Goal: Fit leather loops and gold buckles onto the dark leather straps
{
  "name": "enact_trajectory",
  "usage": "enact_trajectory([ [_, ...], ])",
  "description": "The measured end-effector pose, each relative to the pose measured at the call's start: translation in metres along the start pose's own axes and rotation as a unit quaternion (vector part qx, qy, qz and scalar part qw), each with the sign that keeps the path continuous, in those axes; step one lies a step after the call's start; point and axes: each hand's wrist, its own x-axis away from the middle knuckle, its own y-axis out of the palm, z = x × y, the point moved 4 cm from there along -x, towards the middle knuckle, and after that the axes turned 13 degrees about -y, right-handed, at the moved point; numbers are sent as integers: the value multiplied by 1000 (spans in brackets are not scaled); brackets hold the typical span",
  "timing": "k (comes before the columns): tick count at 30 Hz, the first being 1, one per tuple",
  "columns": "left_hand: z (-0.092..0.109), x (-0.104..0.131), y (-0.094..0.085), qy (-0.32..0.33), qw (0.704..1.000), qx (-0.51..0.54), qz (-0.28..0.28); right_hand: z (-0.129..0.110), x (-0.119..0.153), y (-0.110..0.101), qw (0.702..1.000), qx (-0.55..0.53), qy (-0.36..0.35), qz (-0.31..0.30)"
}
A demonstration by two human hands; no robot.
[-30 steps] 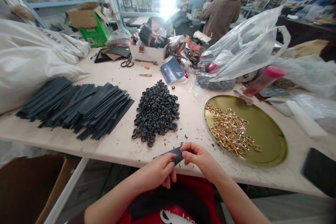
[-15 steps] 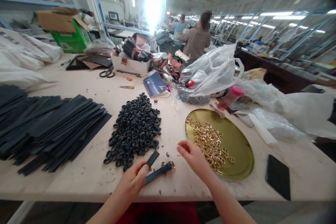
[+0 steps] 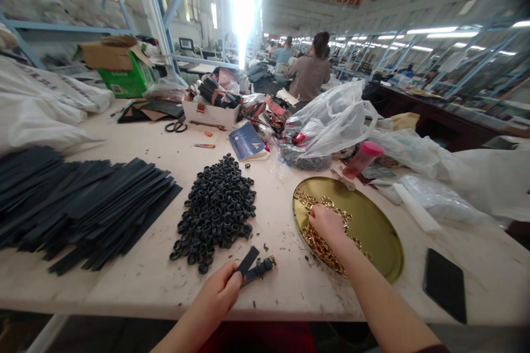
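Observation:
My left hand [image 3: 221,289] is closed around a flat black strap [image 3: 249,261], its cut end sticking out past my thumb. Just below it, a second black strap [image 3: 257,272] bears a gold buckle and a loop; whether my fingers also grip that one is hidden. My right hand [image 3: 327,223] has its fingers drawn together over the gold buckles [image 3: 321,244], which lie heaped in a round gold tray [image 3: 381,229]. What its fingertips pinch cannot be made out. Between the hands and the back lies a pile of small black loops [image 3: 219,204].
Many flat black strips [image 3: 120,198] are stacked at left. A phone [image 3: 445,284] lies at right. Farther back are scissors [image 3: 176,127], a blue booklet [image 3: 247,140], a pink-lidded container [image 3: 363,159] and a clear plastic bag [image 3: 331,116]. A person [image 3: 310,74] stands beyond the table.
My right hand has moved right, from the bare table beside the tray onto the buckles, and its fingers have dipped among them. My left hand keeps hold of the strap.

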Motion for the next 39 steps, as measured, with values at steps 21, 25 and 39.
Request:
enact_trajectory([
  [21,34,6,-1,15,1000,12,12,-144,126,27,702,-686,-6,-194],
  [25,35,8,-6,85,994,-58,49,-151,132,29,645,-730,16,-226],
  [39,10,20,-15,62,980,-179,59,-141,126,55,605,-770,180,-93],
])
